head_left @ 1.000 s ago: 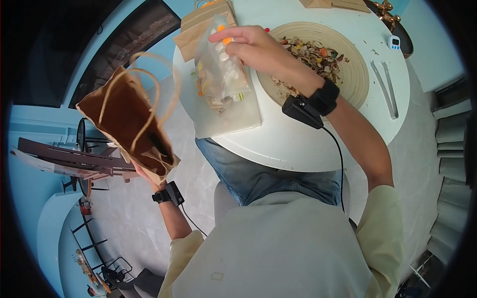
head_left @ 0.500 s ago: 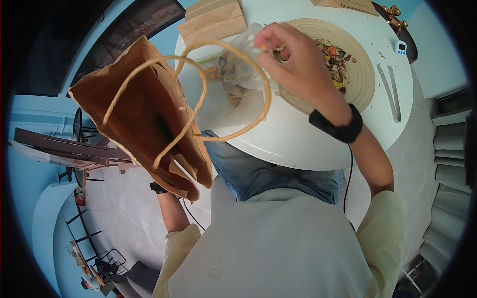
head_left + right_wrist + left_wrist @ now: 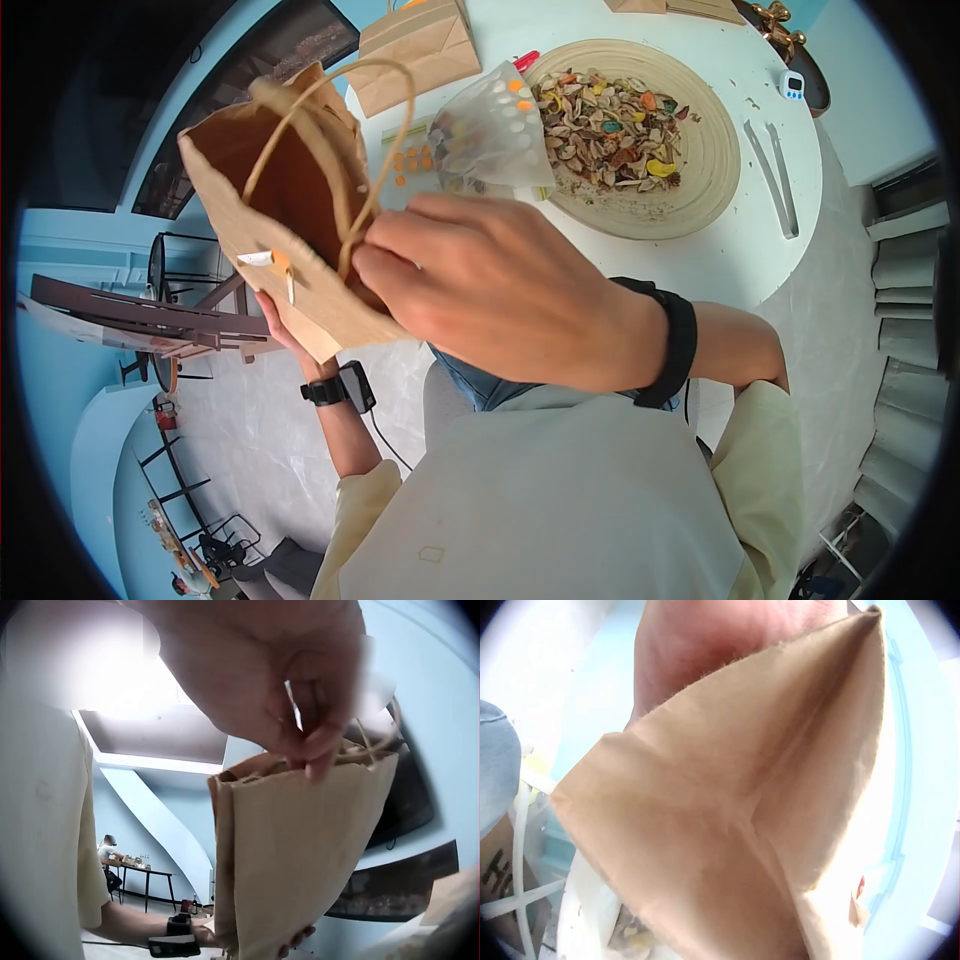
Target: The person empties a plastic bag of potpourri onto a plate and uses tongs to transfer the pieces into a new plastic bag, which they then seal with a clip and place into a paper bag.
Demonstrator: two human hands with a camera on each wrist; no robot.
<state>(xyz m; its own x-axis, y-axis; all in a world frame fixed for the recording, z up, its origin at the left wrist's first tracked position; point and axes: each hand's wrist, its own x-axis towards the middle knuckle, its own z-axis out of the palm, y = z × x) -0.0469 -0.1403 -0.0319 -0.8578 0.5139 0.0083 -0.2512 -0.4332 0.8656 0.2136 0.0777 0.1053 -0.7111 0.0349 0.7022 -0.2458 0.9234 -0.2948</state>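
Observation:
A brown paper bag [image 3: 325, 305] with twisted handles is tilted with its mouth toward me, off the left side of the table. My left hand [image 3: 283, 325] holds it low from the outside, and its fingers wrap the bag's lower part in the right wrist view. My right hand [image 3: 510, 290] pinches the bag's rim between thumb and fingers, as the right wrist view shows. A translucent zip pouch [image 3: 480, 125] with orange and white dots lies on the table beyond my right hand. Next to it, a round wooden plate [image 3: 715, 150] bears a heap of dried potpourri [image 3: 610, 130].
Another paper bag [image 3: 420, 50] lies at the table's back left. Tongs [image 3: 775, 190] and a small timer [image 3: 792, 85] are on the right of the white table [image 3: 745, 265]. A red pen [image 3: 526, 60] sits by the plate. Flat paper bags [image 3: 690, 8] lie at the far edge.
My right hand has let go of the translucent pouch and come left and nearer to the paper bag's rim. The paper bag swung toward the table, then turned back left.

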